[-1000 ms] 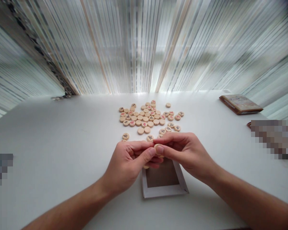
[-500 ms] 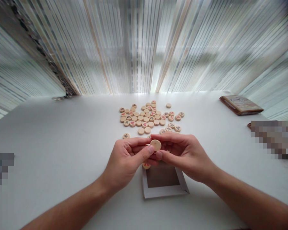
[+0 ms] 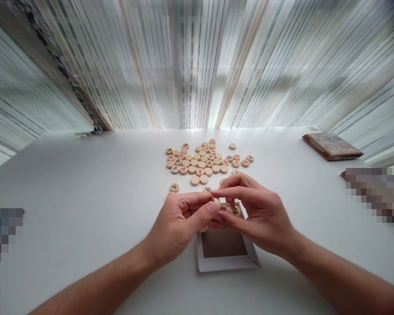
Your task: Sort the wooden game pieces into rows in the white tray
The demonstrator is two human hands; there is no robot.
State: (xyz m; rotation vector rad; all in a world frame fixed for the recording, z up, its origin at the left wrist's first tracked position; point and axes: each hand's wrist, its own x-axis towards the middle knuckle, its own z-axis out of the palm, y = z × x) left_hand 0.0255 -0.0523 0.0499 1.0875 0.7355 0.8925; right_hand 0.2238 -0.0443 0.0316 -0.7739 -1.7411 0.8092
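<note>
Disc (image 3: pixel 216 202) is held by L hand (image 3: pixel 179 223), pinched btwn thumb & index finger, approx. edge-on to view. R hand (image 3: pixel 261 210) is placed opposite, fingers curved, thumb & index parted at disc; whether disc is gripped by it too can't be told. Both are positioned above far part of tray (image 3: pixel 228 264). A black-marked disc (image 3: pixel 235 211) is seen at tray's far R, partly hidden by R hand; a red-marked disc (image 3: pixel 202 228) is seen below L hand, at tray's L edge (held or resting: unclear). Loose discs (image 3: pixel 194 162) are spread on counter (image 3: pixel 85 197) beyond.

NB: disc should be gripped by its rim, w/ fingertips only; pressure should be firm but not hard, as a smooth rim may slip. Hands should be held low over tray, i.e. so any dropped disc is caught.
</note>
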